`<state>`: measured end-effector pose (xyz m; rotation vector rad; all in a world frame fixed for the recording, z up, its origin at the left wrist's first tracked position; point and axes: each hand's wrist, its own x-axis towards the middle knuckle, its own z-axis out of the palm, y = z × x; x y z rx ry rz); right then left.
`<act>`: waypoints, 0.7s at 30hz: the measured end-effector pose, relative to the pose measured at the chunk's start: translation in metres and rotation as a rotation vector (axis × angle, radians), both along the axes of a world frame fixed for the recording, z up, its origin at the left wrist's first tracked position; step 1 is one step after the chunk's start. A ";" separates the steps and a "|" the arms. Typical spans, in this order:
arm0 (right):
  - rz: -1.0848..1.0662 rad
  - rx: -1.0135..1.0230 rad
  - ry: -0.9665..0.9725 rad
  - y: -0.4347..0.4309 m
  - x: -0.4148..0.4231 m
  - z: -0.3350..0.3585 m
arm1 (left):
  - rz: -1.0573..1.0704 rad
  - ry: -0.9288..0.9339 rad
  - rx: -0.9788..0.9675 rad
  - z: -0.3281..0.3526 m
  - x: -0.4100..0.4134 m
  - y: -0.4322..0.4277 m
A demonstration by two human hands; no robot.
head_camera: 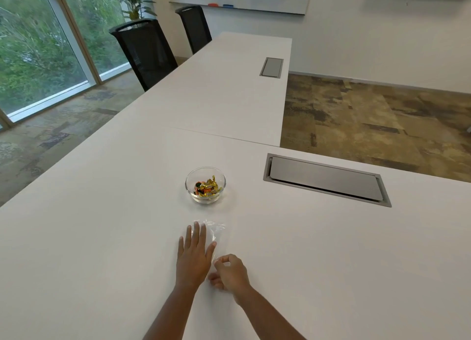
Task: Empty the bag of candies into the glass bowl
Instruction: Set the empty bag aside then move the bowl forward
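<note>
A small glass bowl (205,188) stands on the white table (102,237) and holds several gold and orange wrapped candies (207,187). Nearer to me a clear plastic bag (216,234) lies flat on the table, and no candy shows inside it. My left hand (195,255) rests palm down on the bag's left part, fingers spread and pointing toward the bowl. My right hand (229,272) is curled at the bag's near edge, its fingertips pinching the plastic.
A grey cable hatch (326,180) is set into the table to the right of the bowl, and a second hatch (272,67) lies farther back. Two black chairs (145,51) stand along the left side. The table's right edge drops to carpet.
</note>
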<state>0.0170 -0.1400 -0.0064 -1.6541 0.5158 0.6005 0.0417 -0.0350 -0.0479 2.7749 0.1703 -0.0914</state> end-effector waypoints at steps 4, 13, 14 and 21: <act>0.067 -0.123 -0.055 -0.007 -0.002 -0.008 | -0.052 0.020 0.057 -0.008 -0.006 0.005; 0.086 -0.333 -0.255 -0.026 0.011 -0.013 | -0.051 0.007 0.066 -0.001 -0.004 0.008; 0.081 -0.344 -0.279 -0.028 0.017 -0.011 | -0.037 -0.020 0.037 0.004 -0.001 0.008; 0.032 -0.277 -0.440 -0.026 0.077 0.006 | 0.345 -0.315 -0.523 0.037 0.057 0.014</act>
